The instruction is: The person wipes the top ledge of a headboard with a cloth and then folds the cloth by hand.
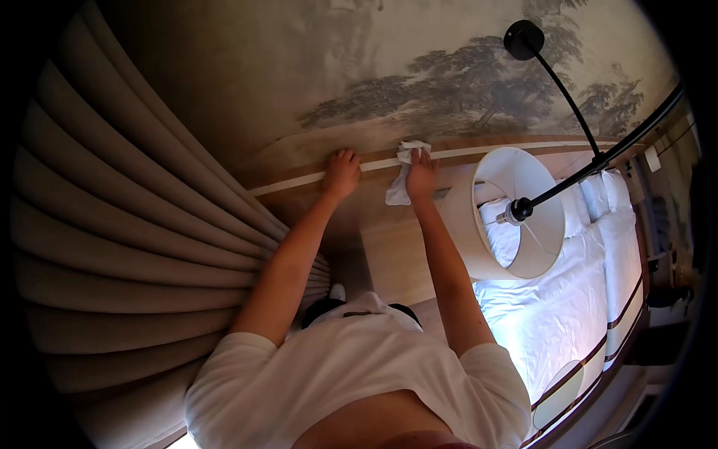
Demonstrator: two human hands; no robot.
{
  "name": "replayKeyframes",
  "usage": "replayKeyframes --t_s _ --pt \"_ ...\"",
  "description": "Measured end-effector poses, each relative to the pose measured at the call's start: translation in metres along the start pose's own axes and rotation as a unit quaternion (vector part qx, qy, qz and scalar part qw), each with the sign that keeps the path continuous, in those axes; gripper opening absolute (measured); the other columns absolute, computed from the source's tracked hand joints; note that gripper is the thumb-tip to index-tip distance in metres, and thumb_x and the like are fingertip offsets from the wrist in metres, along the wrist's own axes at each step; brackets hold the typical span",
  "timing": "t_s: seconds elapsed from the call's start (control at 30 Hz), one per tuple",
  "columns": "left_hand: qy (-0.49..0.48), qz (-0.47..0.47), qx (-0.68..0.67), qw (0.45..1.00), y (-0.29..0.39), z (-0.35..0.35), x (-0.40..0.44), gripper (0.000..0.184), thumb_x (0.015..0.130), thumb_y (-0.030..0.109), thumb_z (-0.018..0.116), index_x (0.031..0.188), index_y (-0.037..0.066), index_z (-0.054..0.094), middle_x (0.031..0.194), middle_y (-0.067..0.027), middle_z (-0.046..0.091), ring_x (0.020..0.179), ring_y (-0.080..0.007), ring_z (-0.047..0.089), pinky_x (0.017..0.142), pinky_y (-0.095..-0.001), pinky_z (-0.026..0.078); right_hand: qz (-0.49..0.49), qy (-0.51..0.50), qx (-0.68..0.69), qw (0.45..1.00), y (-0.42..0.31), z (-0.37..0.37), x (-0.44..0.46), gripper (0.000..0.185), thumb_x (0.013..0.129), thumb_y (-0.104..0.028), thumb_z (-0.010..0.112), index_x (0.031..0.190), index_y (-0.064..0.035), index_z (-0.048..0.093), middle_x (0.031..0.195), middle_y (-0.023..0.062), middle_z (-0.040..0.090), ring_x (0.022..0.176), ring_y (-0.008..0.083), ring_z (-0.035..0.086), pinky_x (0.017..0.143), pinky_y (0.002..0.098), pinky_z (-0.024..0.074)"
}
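Right grip [422,176]: we had it closed on the white cloth [397,191] | Cloth: against the pale strip [292,183] below the wall mural [456,86] | Left grip [342,173]: we rested it, loosely open, on the strip near the curtain [142,224].

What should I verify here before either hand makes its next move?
1. Cloth at the right hand: ok, the hand is on it.
2. Cloth spread flat: not ok, it looks bunched, with parts sticking out past the hand.
3. Left hand free: ok, no object visible in it.
4. Curtain off the left hand: ok, a gap shows.
5. Lampshade clear of the right arm: cannot tell, depth is unclear.
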State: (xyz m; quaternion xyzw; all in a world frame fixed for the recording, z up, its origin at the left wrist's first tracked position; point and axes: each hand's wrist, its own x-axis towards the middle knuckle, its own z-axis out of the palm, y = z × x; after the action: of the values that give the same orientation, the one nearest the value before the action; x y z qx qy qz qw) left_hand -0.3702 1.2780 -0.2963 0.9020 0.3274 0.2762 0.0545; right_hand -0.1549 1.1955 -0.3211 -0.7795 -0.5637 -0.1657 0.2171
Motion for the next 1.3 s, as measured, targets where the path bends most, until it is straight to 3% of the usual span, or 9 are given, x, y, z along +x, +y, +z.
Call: replayKeyframes --t_s 0.1,0.2,0.4,0.7,1.0,1.3 --pt "0.001 0.004 0.001 1.0 -0.001 0.0 0.0 0.014 0.084 0.012 0.056 0.094 0.004 0.06 0.098 -0.0126 0.053 0.099 -0.03 0.05 0.085 -0.0422 0.042 0.079 -0.016 -0.051 0.995 0.017 -0.007 0.01 0.041 0.089 -0.013 0.044 0.128 -0.002 0.052 0.136 0.0186 0.049 0.128 0.031 0.044 0.111 0.0542 0.0204" --pt "0.035 0.01 0.0 0.999 0.002 0.002 -0.001 0.018 0.087 0.019 0.056 0.094 0.004 0.06 0.098 -0.0128 0.053 0.099 -0.03 0.05 0.086 -0.0426 0.041 0.098 -0.021 -0.068 0.993 0.02 -0.009 0.012 0.041 0.089 -0.013 0.045 0.128 -0.0026 0.052 0.136 0.0184 0.049 0.128 0.0315 0.044 0.111 0.0534 0.0207" --pt "0.021 0.005 0.01 1.0 0.004 -0.001 -0.002 0.026 0.091 0.028 0.055 0.094 0.003 0.061 0.099 -0.0134 0.053 0.102 -0.0304 0.049 0.087 -0.043 0.041 0.071 0.001 -0.063 0.995 0.029 0.001 0.009 0.04 0.088 -0.014 0.045 0.126 -0.0061 0.054 0.136 0.0179 0.049 0.127 0.0327 0.045 0.108 0.0531 0.0249" --pt "0.019 0.002 0.0 1.0 0.001 0.005 -0.002 0.028 0.092 0.029 0.054 0.096 0.002 0.061 0.102 -0.014 0.053 0.102 -0.0311 0.049 0.088 -0.0436 0.04 0.009 0.022 -0.018 1.0 0.047 -0.005 0.002 0.043 0.086 -0.014 0.051 0.128 -0.0108 0.053 0.134 0.016 0.052 0.128 0.0306 0.044 0.106 0.0516 0.0305" --pt "0.019 0.009 0.01 1.0 0.003 0.0 -0.001 0.028 0.092 0.028 0.054 0.096 0.002 0.06 0.1 -0.0139 0.052 0.101 -0.0313 0.048 0.087 -0.0435 0.04 0.086 0.036 -0.013 0.996 0.048 0.002 0.009 0.04 0.088 -0.015 0.048 0.127 -0.0061 0.054 0.137 0.0155 0.048 0.129 0.0329 0.042 0.108 0.0491 0.0295" --pt "-0.003 -0.005 0.027 1.0 0.007 -0.004 0.0 0.028 0.093 0.028 0.054 0.097 0.002 0.061 0.101 -0.0142 0.053 0.103 -0.0311 0.049 0.088 -0.0436 0.041 0.083 0.027 -0.021 0.996 0.03 -0.004 0.003 0.04 0.087 -0.014 0.048 0.124 -0.0021 0.054 0.135 0.0185 0.049 0.128 0.0372 0.042 0.108 0.05 0.0285"
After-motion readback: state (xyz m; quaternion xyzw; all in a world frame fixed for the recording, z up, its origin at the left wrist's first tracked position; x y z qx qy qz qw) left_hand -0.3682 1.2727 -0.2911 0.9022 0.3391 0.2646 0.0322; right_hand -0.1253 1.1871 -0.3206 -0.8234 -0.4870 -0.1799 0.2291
